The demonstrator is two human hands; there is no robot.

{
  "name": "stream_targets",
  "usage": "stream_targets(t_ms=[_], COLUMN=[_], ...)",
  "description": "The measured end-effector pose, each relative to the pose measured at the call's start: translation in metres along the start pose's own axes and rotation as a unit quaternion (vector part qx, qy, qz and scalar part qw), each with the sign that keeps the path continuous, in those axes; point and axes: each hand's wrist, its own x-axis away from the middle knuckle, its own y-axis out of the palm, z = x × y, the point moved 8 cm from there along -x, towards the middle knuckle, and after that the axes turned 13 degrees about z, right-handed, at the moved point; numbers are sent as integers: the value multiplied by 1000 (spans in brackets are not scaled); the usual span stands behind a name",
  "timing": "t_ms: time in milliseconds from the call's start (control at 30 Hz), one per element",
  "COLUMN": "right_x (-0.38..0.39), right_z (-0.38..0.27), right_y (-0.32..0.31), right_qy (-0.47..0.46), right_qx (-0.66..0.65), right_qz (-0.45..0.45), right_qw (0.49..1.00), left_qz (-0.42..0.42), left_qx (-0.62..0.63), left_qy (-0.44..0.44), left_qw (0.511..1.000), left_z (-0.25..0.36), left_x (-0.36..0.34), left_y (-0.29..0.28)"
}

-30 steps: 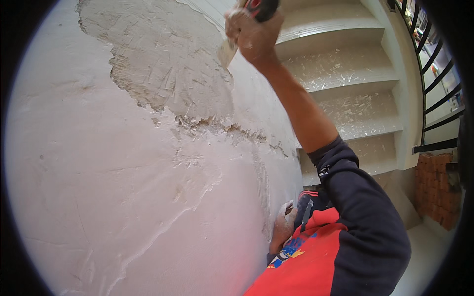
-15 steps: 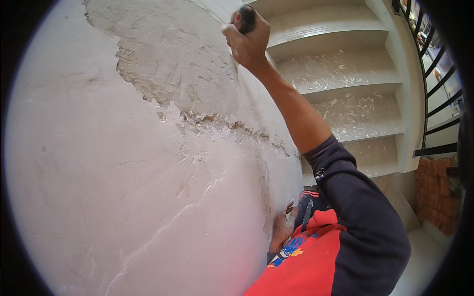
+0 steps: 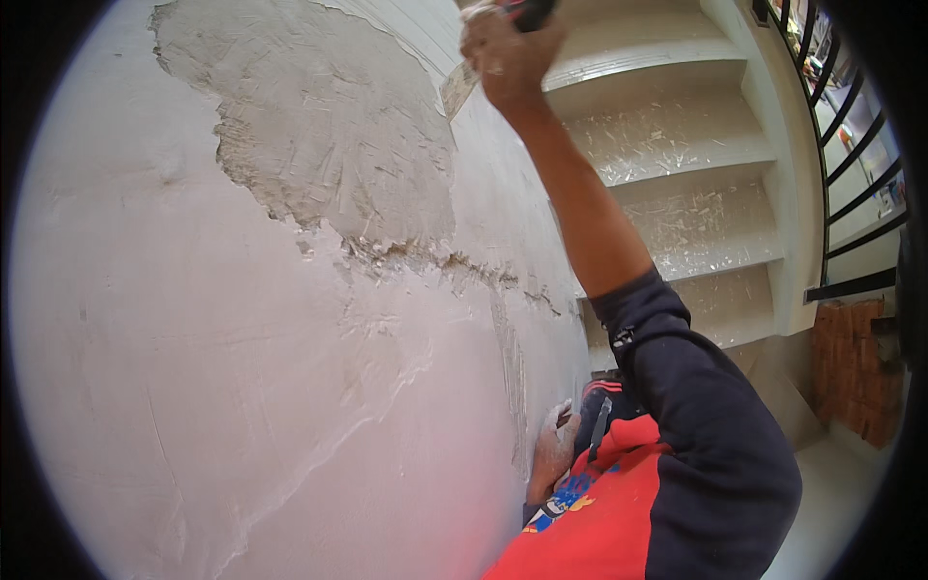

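Observation:
My right hand [image 3: 512, 63], dusty with white powder, is raised at the top, gripping a tool by its black-and-red handle [image 3: 530, 12]. The tool's working end is hidden or out of view, so its kind does not show. Beside the hand is the wall [image 3: 242, 319], where a large rough grey patch [image 3: 329, 116] with ragged edges lies bare of its pale coating. Low down, close to the wall and my red top, my left hand [image 3: 554, 447] is dusty, its fingers curled; what they hold, if anything, cannot be made out.
Stairs [image 3: 667, 126] rise along the right side of the wall, strewn with pale chips and flakes [image 3: 667, 145]. A black metal railing [image 3: 855, 203] stands at the far right, with stacked reddish bricks [image 3: 849, 362] below it. A jagged crack [image 3: 435, 259] crosses the wall under the grey patch.
My right hand has moved up and slightly right with the tool, partly leaving the top of the picture. The left hand stays low by the wall. The view has shifted slightly.

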Motion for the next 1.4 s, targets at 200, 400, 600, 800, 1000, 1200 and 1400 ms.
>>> stream_targets(t_ms=[200, 400, 600, 800, 1000, 1200, 1400], right_x=[3, 3, 20, 54, 31, 52, 38], right_z=[36, -8, 17, 34, 23, 0, -66], right_y=[-28, -9, -28, -38, -64, -38, 10], right_qy=[-12, 47, 49, -156, 183, 119, 76], right_qx=[159, 117, 133, 367, 95, 106, -77], right_qz=[-23, 17, 30, -65, 60, 57, 63], right_qw=[987, 992, 989, 915, 977, 986, 992], left_qz=[-15, -11, -6, -21, -3, -19, -18], left_qx=[-10, 8, 3, -15, -20, -24, 2], left_qy=[-7, -4, 10, -18, 14, 11, -4], left_qw=[1000, 1000, 1000, 1000, 1000, 999, 1000], left_z=[9, 11, -1, 15, 11, 18, 20], left_x=[1, -1, -3, 0, -2, 0, 2], left_y=[-1, -1, -4, 5, 0, 2, -1])
